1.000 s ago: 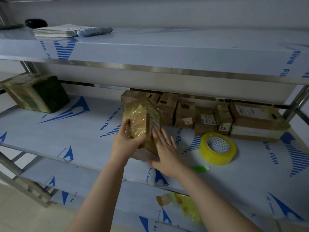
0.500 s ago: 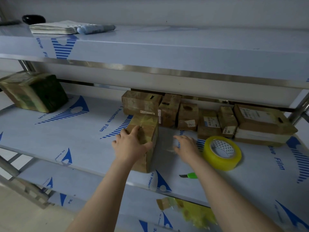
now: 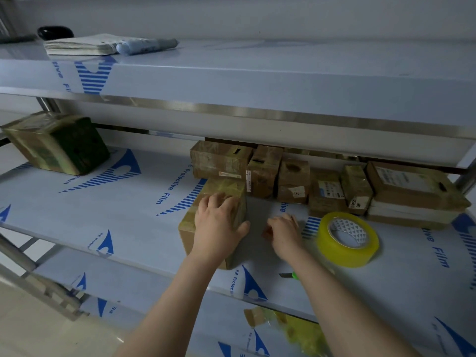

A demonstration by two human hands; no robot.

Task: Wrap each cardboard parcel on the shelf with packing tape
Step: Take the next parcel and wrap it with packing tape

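Starting nearest, low in the frame, crumpled yellowish tape scraps (image 3: 298, 333) lay on the lower shelf. A small green cutter (image 3: 294, 275) sat at the front edge of the middle shelf (image 3: 123, 228). Just beyond, the left hand (image 3: 219, 228) rested on top of the cardboard parcel (image 3: 226, 188) at centre frame, its fingers (image 3: 216, 199) spread nearly flat and its thumb down the right side. The right hand (image 3: 283, 234) sat on the shelf between that parcel and the yellow packing tape roll (image 3: 345, 256). Its fingers were curled, but whether they pinched a tape end could not be told.

This parcel already looked glossy with tape, so the step in hand was probably pressing down or finishing its wrap. The next move likely called for a steady hold with the left hand while the right took up the roll or the cutter. Farther back, a row of small parcels (image 3: 293, 173) waited against the rear, and a larger wrapped box (image 3: 51, 140) sat at far left.
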